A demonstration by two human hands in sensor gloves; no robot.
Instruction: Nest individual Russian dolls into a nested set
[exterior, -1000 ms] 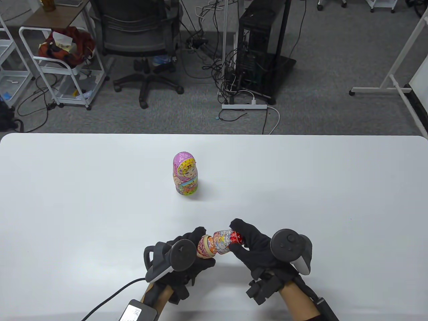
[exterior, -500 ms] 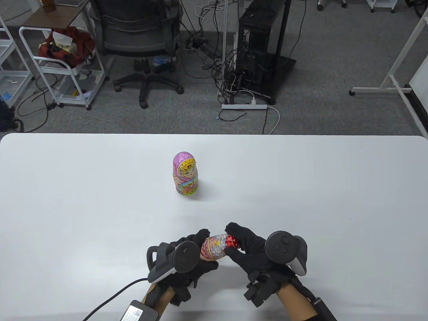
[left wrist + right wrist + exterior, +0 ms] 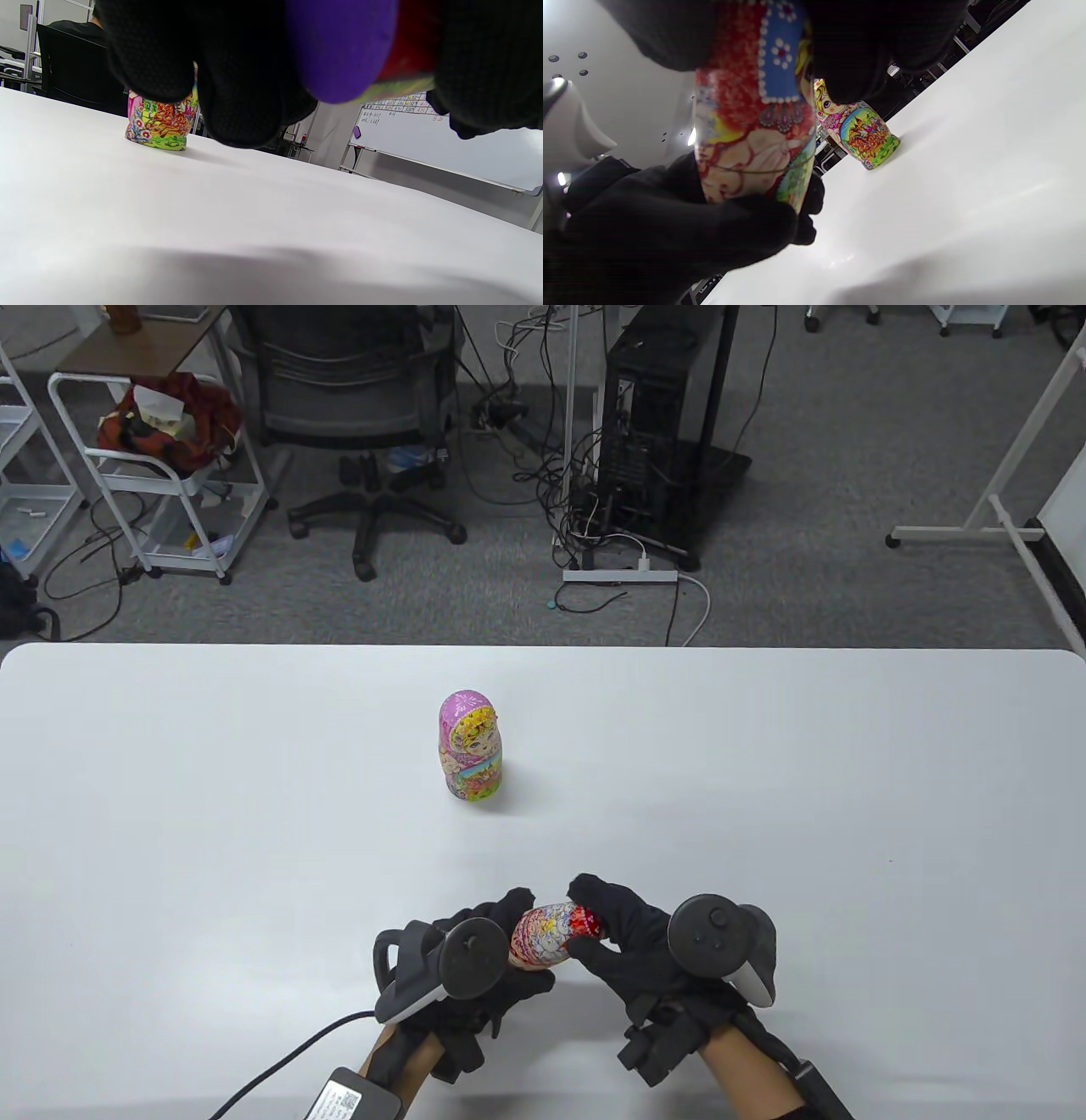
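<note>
A red-topped Russian doll (image 3: 551,935) lies sideways between both hands, just above the table's near edge, its two halves joined. My left hand (image 3: 496,950) grips its lower half and my right hand (image 3: 607,929) grips its red head end. It fills the top of the right wrist view (image 3: 755,127), with its seam closed. In the left wrist view its purple base (image 3: 339,46) shows between my fingers. A larger pink doll (image 3: 470,746) stands upright and closed at the table's middle, apart from both hands; it also shows in the left wrist view (image 3: 159,123) and the right wrist view (image 3: 859,131).
The white table (image 3: 848,780) spreads wide around the dolls. Beyond its far edge are an office chair (image 3: 356,398), a computer tower (image 3: 670,415) with cables, and a white cart (image 3: 161,466). A cable (image 3: 280,1060) trails from my left wrist.
The red doll's two halves stood slightly apart with the lower rim showing; my hands have pushed them together and the gap is closed. The pink doll has not moved.
</note>
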